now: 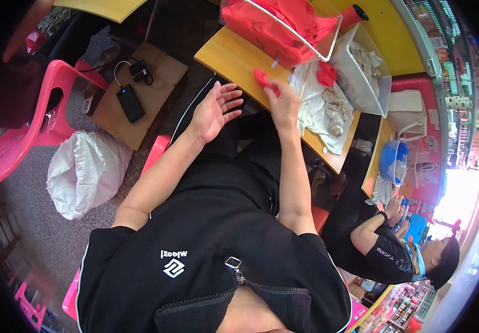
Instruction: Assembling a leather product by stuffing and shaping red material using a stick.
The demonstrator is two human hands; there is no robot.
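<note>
My right hand (285, 105) pinches a small piece of red cloth (262, 78) over the yellow table (238, 60). My left hand (213, 112) is held palm up above my lap, near the table's edge, fingers spread and nothing in it. Just right of my right hand lies a white cloth (312, 105), with a crumpled off-white cloth (336, 112) and another red piece (326, 74) on top. Behind them stands a clear bin (280, 25) heaped with red cloth pieces.
A clear bin of whitish cloth pieces (366, 58) stands at the table's right. On the floor at left are a white sack (87, 175), a pink chair (34, 130) and cardboard (161, 69) bearing a black power bank (130, 104). Another person (386, 244) works at right.
</note>
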